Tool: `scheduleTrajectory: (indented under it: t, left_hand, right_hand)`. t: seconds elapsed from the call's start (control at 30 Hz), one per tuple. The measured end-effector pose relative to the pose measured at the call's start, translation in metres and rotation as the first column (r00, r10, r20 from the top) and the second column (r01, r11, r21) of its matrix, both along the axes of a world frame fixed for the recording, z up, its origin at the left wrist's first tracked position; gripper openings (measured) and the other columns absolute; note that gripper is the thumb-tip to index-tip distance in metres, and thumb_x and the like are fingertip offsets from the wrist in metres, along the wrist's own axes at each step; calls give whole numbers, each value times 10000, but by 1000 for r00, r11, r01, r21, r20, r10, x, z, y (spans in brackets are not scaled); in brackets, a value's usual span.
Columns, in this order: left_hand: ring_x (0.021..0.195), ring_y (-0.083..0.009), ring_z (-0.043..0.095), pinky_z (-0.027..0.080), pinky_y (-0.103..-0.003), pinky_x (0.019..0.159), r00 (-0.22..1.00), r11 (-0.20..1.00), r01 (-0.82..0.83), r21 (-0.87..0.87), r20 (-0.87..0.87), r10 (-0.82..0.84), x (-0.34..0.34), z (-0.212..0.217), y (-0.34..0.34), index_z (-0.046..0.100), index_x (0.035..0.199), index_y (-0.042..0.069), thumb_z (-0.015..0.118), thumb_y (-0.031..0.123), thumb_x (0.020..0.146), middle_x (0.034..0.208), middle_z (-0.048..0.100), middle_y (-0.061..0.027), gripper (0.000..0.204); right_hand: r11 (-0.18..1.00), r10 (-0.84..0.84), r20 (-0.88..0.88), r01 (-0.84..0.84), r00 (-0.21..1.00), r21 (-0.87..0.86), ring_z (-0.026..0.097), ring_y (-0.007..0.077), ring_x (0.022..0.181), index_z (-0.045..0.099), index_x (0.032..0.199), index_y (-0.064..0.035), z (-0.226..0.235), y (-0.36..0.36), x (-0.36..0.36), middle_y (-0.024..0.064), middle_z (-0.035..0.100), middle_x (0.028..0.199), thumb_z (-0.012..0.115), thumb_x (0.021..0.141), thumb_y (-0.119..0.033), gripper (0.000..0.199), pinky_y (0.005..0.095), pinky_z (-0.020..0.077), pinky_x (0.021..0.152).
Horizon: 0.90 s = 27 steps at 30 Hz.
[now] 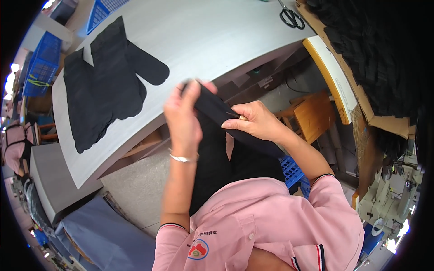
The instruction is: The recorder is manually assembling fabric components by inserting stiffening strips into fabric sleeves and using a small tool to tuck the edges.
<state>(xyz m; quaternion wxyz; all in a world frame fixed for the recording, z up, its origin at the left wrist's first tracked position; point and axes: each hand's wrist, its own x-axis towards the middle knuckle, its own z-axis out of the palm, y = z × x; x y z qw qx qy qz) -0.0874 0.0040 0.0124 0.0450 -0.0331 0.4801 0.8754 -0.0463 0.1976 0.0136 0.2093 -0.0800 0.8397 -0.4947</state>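
Crates, a cardboard box and a shirt badge

3 blue plastic lattice crates are showing: 1 is sitting at the far left (43,63), 1 is lying at the top edge beyond the grey table (103,10), and 1 is peeking out below the person's right forearm (294,174). A brown cardboard box (384,121) is standing at the right, and a round red, blue and white badge (198,249) is sitting on the pink shirt.

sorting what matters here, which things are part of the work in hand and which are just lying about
In the work:
- black sock, held between left hand and right hand
- stack of black socks on the grey table

Lying about:
- scissors at the table's far edge
- blue baskets
- wooden stool
- sewing machine
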Motion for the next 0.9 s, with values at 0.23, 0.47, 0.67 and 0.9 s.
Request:
scheduleTrajectory:
  t: [0.23,0.47,0.67,0.9]
  left_hand:
    - [804,-184,690,545,-288,747,975,973,-203,-113,-114,190,-135,3,-23,604,1068,-74,677,101,916,889,718,-140,243]
    - [1440,-461,225,206,-497,1180,639,174,-730,-661,-750,-170,-151,-37,26,356,1406,-126,748,325,844,1503,312,-332,821]
    - [1466,-397,223,146,-500,1196,804,-160,-470,-868,-346,-483,-135,-65,48,372,1436,-94,506,541,956,1521,330,-295,808]
    - [1465,-368,254,142,-487,1198,811,-210,-480,-852,-340,-476,-142,-64,47,392,1443,-64,472,561,963,1525,357,-256,792]
  right_hand:
    - [918,-138,447,283,884,-276,677,126,663,694,920,24,-33,38,25,83,701,757,742,872,-170,206,252,552,644]
    - [760,-176,550,467,816,-451,673,129,665,681,945,29,-49,27,6,90,696,773,738,875,-166,215,243,553,637]
    - [756,-147,517,432,843,-491,674,129,669,674,975,27,-58,23,9,93,700,796,729,883,-158,214,249,559,635]
    - [720,-195,503,471,842,-510,678,142,655,672,970,19,-63,31,63,87,698,820,704,911,-183,213,262,565,598]
